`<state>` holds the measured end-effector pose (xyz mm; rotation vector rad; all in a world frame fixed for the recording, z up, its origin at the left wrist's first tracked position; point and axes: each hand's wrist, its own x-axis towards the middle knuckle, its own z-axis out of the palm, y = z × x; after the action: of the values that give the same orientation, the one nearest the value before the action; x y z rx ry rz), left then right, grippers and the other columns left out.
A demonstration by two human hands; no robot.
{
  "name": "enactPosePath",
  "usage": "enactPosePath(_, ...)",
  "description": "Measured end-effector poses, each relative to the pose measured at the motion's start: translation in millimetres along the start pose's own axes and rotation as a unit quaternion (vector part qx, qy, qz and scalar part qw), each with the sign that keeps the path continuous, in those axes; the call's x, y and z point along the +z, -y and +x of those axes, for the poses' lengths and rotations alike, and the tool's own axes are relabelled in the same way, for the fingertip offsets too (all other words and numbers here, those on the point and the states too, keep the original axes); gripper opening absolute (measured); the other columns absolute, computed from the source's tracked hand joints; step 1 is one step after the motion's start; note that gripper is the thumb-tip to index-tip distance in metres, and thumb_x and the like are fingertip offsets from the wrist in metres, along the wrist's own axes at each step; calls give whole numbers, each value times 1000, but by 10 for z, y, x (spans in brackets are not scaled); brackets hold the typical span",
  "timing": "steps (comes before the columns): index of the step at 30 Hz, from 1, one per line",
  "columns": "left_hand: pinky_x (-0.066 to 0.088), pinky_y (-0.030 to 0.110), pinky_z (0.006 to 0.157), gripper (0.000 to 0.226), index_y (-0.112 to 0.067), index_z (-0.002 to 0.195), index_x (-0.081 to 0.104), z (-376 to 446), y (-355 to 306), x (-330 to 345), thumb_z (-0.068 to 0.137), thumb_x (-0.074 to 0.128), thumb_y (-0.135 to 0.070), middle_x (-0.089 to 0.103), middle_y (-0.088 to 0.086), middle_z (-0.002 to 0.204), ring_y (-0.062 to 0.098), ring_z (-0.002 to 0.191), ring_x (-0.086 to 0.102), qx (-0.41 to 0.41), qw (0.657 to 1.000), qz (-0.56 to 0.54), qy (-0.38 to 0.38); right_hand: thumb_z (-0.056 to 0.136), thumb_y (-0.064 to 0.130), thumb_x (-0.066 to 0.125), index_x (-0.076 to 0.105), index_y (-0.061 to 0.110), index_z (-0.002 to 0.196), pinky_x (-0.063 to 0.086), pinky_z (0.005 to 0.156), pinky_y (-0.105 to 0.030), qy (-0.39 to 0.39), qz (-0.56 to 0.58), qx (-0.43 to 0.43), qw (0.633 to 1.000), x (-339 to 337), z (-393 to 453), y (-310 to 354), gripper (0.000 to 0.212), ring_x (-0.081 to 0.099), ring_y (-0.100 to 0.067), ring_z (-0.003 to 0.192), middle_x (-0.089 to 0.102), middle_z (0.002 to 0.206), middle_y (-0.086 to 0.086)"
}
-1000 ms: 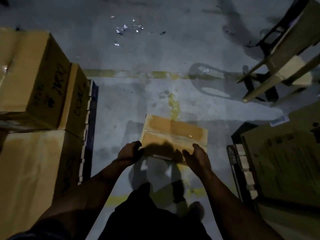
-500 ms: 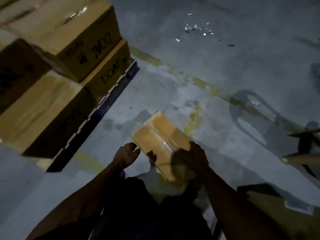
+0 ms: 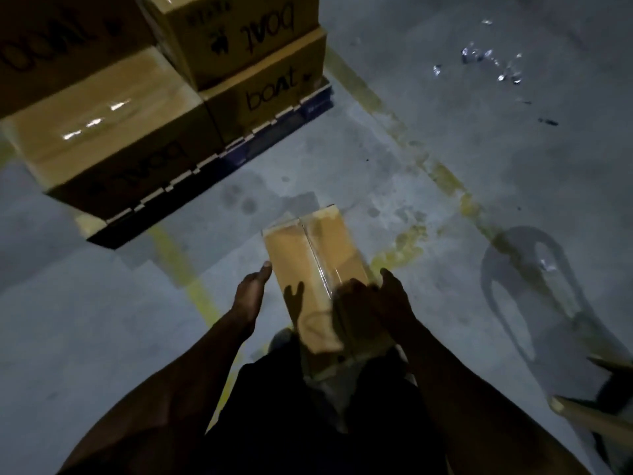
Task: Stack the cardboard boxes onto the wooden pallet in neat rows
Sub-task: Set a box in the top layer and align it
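A small taped cardboard box [image 3: 308, 258] is held low in front of my body, above the grey floor. My right hand [image 3: 380, 303] grips its right edge, fingers over the top. My left hand [image 3: 251, 293] lies flat alongside the left edge; only the fingertips reach the box, with floor showing between palm and box. At upper left, the dark blue pallet [image 3: 310, 106] carries stacked boxes printed "boat" [image 3: 263, 94], with a large front box [image 3: 102, 132] nearest me.
Worn yellow floor lines [image 3: 442, 173] run diagonally past the pallet. Shiny scraps of litter [image 3: 489, 63] lie at upper right. A chair-shaped shadow [image 3: 534, 293] falls on the floor at right, and a pale wooden bar [image 3: 589, 418] pokes in at lower right.
The view has swung left, bringing the pallet stack closer and more central. The small box has turned lengthwise toward me and risen. My right hand now grips its right edge.
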<state>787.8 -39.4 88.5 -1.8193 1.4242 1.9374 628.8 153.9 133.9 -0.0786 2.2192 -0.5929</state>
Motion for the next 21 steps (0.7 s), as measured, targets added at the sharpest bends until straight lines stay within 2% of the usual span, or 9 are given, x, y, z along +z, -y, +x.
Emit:
enactPosePath(1,28,52,119,75,-11,154,35,50,22,54,99,46,-60,35,11,160,34,145,34,-9,1000,-14,3,93,42,64,46,8,140,41,93,-33,3,-11,-5,1000,-16,81,-24,61,51,-32,125,53,137,-14)
enactPosePath(2,25,51,121,77,-13,156,31,122,57,129,98,44,-62,30,9,163,34,148,30,-20,999,-33,-6,92,47,64,46,8,139,40,91,-33,9,-37,-10,999,-33,204,-48,63,52,-32,123,54,134,-14)
enactPosePath(5,17,50,122,88,-20,161,18,377,209,388,94,42,-70,16,3,168,30,153,19,-48,995,-74,-43,65,86,57,39,18,145,43,98,-39,-5,-74,-30,997,-17,680,-136,106,51,-31,124,51,138,-9)
enactPosePath(7,15,48,122,88,-18,162,12,565,338,590,95,43,-67,11,2,169,28,154,16,-55,992,-83,-78,62,87,59,35,20,147,40,106,-45,14,-93,-32,995,35,1101,-313,112,47,-32,130,46,144,-8)
enactPosePath(10,17,48,121,91,-16,162,8,913,648,933,95,47,-65,11,4,169,29,153,17,-73,986,-84,-121,43,102,48,36,18,145,44,104,-49,45,-115,-36,992,169,1853,-661,133,51,-33,126,51,142,-11)
enactPosePath(12,18,47,121,96,-16,162,7,1130,824,1109,92,50,-66,11,4,169,28,153,18,-86,985,-75,-131,43,100,53,36,18,147,42,106,-50,71,-134,-30,988,278,2287,-894,134,49,-33,130,48,146,-11)
enactPosePath(15,19,48,121,100,-17,162,8,1515,1135,1291,89,52,-70,11,4,169,29,153,18,-112,980,-61,-152,58,85,66,31,14,151,36,111,-49,105,-142,-35,984,443,2736,-1104,122,39,-32,138,39,153,-12)
enactPosePath(19,23,44,119,95,-12,161,11,2042,1412,1446,93,52,-64,16,8,167,30,152,23,-116,977,-54,-172,57,84,65,29,19,151,34,112,-52,123,-127,-34,984,752,3184,-1352,120,39,-32,138,39,153,-8)
enactPosePath(21,32,41,111,90,-8,158,23,2322,1546,1454,93,52,-64,28,12,163,32,146,34,-114,978,-46,-170,55,84,64,30,19,151,36,111,-52,137,-114,-30,984,965,3409,-1476,121,40,-32,137,40,152,-7)
